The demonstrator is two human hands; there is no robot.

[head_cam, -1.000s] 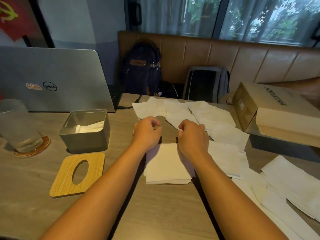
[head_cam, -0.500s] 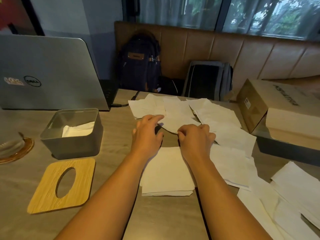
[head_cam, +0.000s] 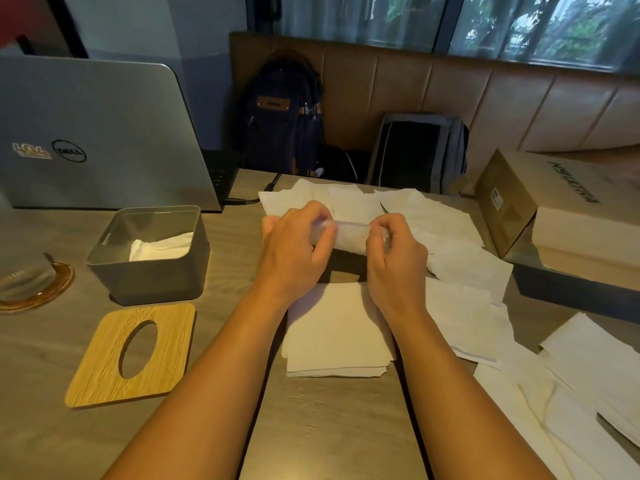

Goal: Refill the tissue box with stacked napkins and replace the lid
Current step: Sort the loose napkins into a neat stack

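Above the neat stack point(head_cam: 337, 329) at the table's middle, the left hand point(head_cam: 294, 252) and right hand point(head_cam: 394, 258) are each pinching an end of one napkin point(head_cam: 349, 237), lifted clear of the loose sheets. Folding and stacking seems to be the step in hand. The grey tissue box point(head_cam: 152, 258) is sitting open at left (a few napkins inside), its wooden lid point(head_cam: 133, 355) lying flat just in front. Next, this napkin probably needs squaring onto the stack.

One view only is given, from a camera worn on the head. The counter point(head_cam: 329, 427) is seen from above and close, with the window point(head_cam: 554, 26) faced.
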